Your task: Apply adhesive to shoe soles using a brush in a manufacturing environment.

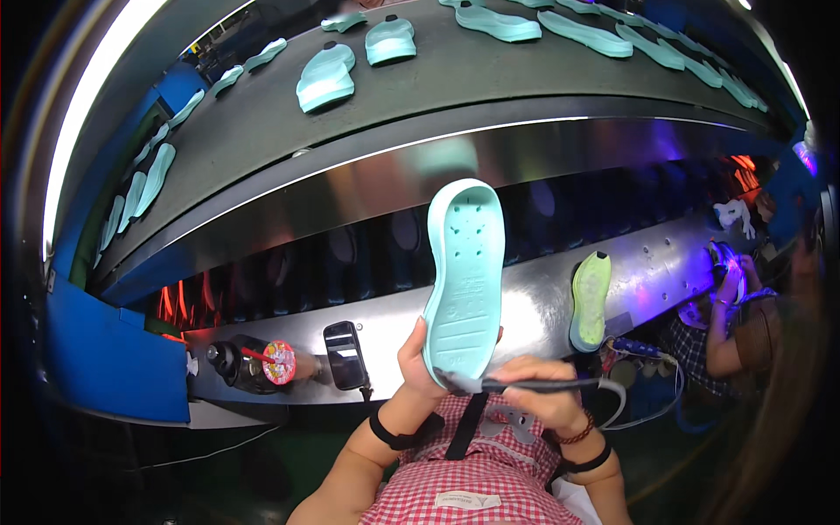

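My left hand [416, 360] grips a light turquoise shoe sole [468, 271] by its lower end. The sole stands upright before me, its hollow inner face with small holes and ridges turned toward me. In my right hand [541, 401] is a brush [573, 385] with a black handle, held sideways between fingers and thumb. Its pale bristle end touches or nearly touches the sole's lower rim; which one, I cannot tell. A thin pale hose [623, 404] runs from the back of the handle. My right hand's lower fingers are curled.
Past the metal ledge [534, 319] runs a dark conveyor belt [254, 118] with several turquoise soles. A yellow-green sole [591, 302] lies on the ledge to the right. A phone [346, 354], a lidded cup [279, 362] and a black bottle [236, 362] are left. A co-worker [726, 324] sits far right.
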A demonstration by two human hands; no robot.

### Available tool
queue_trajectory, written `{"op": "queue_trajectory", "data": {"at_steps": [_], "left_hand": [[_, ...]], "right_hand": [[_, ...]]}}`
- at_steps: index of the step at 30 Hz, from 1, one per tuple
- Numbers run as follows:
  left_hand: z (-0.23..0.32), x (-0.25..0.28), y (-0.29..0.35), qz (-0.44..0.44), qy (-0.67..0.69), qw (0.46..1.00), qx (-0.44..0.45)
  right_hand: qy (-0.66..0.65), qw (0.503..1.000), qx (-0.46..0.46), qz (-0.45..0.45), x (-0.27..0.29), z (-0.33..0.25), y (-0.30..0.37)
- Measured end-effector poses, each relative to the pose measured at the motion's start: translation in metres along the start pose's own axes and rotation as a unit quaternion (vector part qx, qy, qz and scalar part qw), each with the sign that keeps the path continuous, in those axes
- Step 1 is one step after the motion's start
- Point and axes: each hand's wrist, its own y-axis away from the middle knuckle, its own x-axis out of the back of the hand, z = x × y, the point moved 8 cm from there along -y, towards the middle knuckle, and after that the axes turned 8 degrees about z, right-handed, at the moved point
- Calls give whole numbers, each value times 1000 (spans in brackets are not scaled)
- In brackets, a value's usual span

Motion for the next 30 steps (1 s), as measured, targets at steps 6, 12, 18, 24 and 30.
{"op": "queue_trajectory", "data": {"at_steps": [6,12,18,24,30], "left_hand": [[5,-1,-7,21,-13,1000,8],[13,2,-9,21,-42,999,9],[6,8,-13,14,2,993,117],[-8,3,0,39,-172,951,252],[-9,16,15,79,-256,910,315]], "right_hand": [[102,973,128,-163,-30,-34,-11],[178,950,183,-177,-25,-53,-18],[206,925,203,-246,-39,-53,1],[262,895,183,-310,-25,-40,-4],[327,862,205,-327,-20,-42,0]]}}
